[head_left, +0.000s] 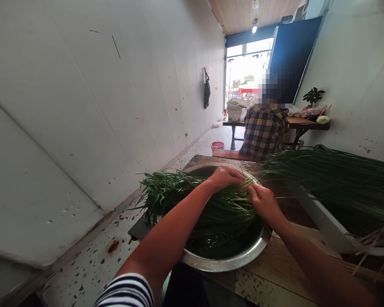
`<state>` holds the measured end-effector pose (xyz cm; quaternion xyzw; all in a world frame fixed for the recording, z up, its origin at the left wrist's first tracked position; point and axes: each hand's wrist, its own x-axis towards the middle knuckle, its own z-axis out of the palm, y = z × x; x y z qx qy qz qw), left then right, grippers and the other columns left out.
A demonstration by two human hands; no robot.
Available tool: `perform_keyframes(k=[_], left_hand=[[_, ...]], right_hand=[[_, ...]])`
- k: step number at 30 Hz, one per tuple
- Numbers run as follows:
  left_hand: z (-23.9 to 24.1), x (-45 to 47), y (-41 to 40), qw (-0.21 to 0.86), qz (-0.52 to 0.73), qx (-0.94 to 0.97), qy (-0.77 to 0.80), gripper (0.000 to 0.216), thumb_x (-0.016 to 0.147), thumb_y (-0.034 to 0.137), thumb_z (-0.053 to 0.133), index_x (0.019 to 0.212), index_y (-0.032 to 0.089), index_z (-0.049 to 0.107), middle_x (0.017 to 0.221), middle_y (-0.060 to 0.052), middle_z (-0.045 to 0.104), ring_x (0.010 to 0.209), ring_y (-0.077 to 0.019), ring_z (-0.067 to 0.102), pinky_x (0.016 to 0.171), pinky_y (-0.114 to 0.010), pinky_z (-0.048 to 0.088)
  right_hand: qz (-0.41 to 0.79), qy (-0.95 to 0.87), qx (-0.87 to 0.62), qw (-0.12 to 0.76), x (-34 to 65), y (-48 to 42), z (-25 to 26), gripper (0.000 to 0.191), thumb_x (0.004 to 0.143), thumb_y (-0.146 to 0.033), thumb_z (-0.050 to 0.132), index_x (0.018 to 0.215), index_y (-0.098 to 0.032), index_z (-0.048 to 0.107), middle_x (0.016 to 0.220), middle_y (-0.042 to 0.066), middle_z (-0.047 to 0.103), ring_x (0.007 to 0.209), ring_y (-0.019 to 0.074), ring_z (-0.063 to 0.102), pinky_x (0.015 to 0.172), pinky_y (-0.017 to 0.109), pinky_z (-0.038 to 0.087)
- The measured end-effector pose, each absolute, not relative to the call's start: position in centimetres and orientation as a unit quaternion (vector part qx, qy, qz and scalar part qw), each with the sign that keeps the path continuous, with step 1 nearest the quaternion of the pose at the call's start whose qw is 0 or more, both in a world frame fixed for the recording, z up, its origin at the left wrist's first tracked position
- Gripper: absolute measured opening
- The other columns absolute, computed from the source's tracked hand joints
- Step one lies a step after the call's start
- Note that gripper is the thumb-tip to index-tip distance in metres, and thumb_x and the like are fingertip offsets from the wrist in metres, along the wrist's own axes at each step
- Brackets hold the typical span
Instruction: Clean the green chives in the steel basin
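A wide metal basin [225, 265] is in front of me. Long chives [222, 200] lie across it, their leafy tips hanging over its left rim and their pale ends toward the right. My left hand [224, 177] reaches over the far side, its fingers closed on the pale ends of some chives. Close beside it, my right hand [263, 202] is closed on the same ends near the right rim. The fingers partly hide the stalks they grip. Dark shadow hides most of the basin's inside.
A large heap of chives [333, 170] rests in a white crate [321, 219] at right, on the wooden table [275, 260]. Beyond, a person in a plaid shirt [264, 130] sits on a bench [228, 154]. A white wall [115, 106] runs along the left.
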<state>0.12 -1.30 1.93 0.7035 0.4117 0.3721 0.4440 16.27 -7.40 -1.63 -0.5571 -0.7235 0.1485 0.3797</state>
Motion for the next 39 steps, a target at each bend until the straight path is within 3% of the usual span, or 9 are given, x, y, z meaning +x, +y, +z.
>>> perform_keyframes(k=[4, 7, 12, 17, 21, 28, 39], left_hand=[[2.9, -1.7, -0.7, 0.438, 0.338, 0.728, 0.405, 0.016, 0.061, 0.026, 0.073, 0.076, 0.021, 0.076, 0.075, -0.002, 0.072, 0.069, -0.0138, 0.061, 0.068, -0.024, 0.048], [1.6, -2.3, 1.1, 0.332, 0.386, 0.736, 0.446, 0.014, 0.061, 0.029, 0.073, 0.072, 0.021, 0.076, 0.069, -0.003, 0.071, 0.065, -0.0136, 0.061, 0.063, -0.023, 0.046], [-0.7, -1.2, 2.9, 0.244, 0.281, 0.807, 0.458, 0.006, 0.051, 0.017, 0.075, 0.049, 0.021, 0.07, 0.046, 0.0, 0.062, 0.044, -0.0111, 0.052, 0.047, -0.021, 0.037], [-0.6, -0.8, 2.6, 0.242, 0.241, 0.82, 0.46, 0.011, 0.049, 0.009, 0.072, 0.046, 0.019, 0.069, 0.046, -0.001, 0.061, 0.047, -0.0124, 0.052, 0.055, -0.022, 0.041], [-0.1, -1.1, 2.1, 0.318, 0.364, 0.721, 0.497, 0.005, 0.057, 0.02, 0.073, 0.061, 0.018, 0.073, 0.058, -0.003, 0.066, 0.059, -0.0147, 0.059, 0.064, -0.024, 0.046], [0.5, -1.5, 1.0, 0.558, 0.43, 0.561, 0.435, 0.031, 0.053, 0.025, 0.08, 0.08, 0.011, 0.073, 0.061, -0.004, 0.067, 0.055, -0.0101, 0.057, 0.062, -0.025, 0.048], [0.5, -1.8, 1.3, 0.581, 0.418, 0.548, 0.434, 0.029, 0.057, 0.021, 0.079, 0.083, 0.01, 0.073, 0.062, -0.004, 0.066, 0.055, -0.0081, 0.056, 0.061, -0.023, 0.047]], right_hand=[[0.143, -0.725, -0.553, 0.385, 16.2, -7.5, -1.6, 0.029, 0.082, -0.029, 0.037, 0.064, -0.019, 0.058, 0.06, 0.003, 0.06, 0.055, 0.0146, 0.051, 0.054, 0.026, 0.035], [0.139, -0.729, -0.55, 0.384, 16.1, -7.6, -1.7, 0.029, 0.082, -0.03, 0.037, 0.067, -0.019, 0.06, 0.059, 0.003, 0.061, 0.055, 0.0146, 0.051, 0.053, 0.025, 0.035], [0.131, -0.743, -0.544, 0.366, 16.0, -7.9, -1.6, 0.03, 0.083, -0.029, 0.037, 0.07, -0.019, 0.062, 0.064, 0.004, 0.063, 0.06, 0.0155, 0.054, 0.058, 0.026, 0.037], [0.129, -0.751, -0.547, 0.346, 16.0, -8.0, -1.6, 0.031, 0.084, -0.03, 0.036, 0.071, -0.019, 0.062, 0.064, 0.004, 0.063, 0.06, 0.0153, 0.053, 0.058, 0.025, 0.035], [0.129, -0.753, -0.549, 0.339, 16.0, -8.1, -1.4, 0.03, 0.083, -0.031, 0.037, 0.066, -0.02, 0.059, 0.057, 0.003, 0.058, 0.055, 0.015, 0.049, 0.054, 0.025, 0.032], [0.129, -0.746, -0.553, 0.347, 16.0, -7.9, -1.5, 0.029, 0.081, -0.029, 0.037, 0.06, -0.02, 0.054, 0.052, 0.001, 0.053, 0.05, 0.0135, 0.044, 0.05, 0.025, 0.03], [0.143, -0.741, -0.55, 0.358, 16.2, -7.7, -1.8, 0.03, 0.082, -0.033, 0.036, 0.057, -0.02, 0.047, 0.052, 0.0, 0.049, 0.051, 0.0122, 0.041, 0.049, 0.024, 0.029]])
